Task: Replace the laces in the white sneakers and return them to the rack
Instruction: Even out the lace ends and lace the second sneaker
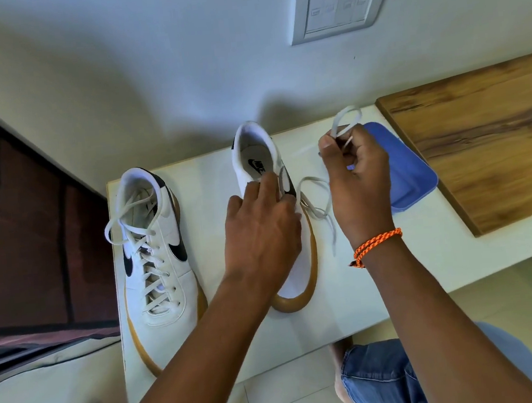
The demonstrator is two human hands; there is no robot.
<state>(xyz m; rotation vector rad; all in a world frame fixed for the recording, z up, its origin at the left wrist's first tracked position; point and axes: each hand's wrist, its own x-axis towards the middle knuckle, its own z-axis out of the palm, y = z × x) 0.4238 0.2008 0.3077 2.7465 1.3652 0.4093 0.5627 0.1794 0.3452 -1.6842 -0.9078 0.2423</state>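
Sneakers [275, 207]: right one mid-lacing on tabletop [210, 180]. Left hand [262, 231] pressing it, fingers relaxed; right hand [358, 176] pinching lace [318, 202]. Next, probably: pulling lace through, without twisting.

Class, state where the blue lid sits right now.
In the head view, the blue lid lies right of centre on the white table, between the right hand and the wooden board.

My white counter [395, 273] carries two white gum-soled sneakers: one laced [155, 260], one unlaced [264, 169]. A blue plastic lid [407, 168] and a brown wooden board [487, 147] lie on it too.
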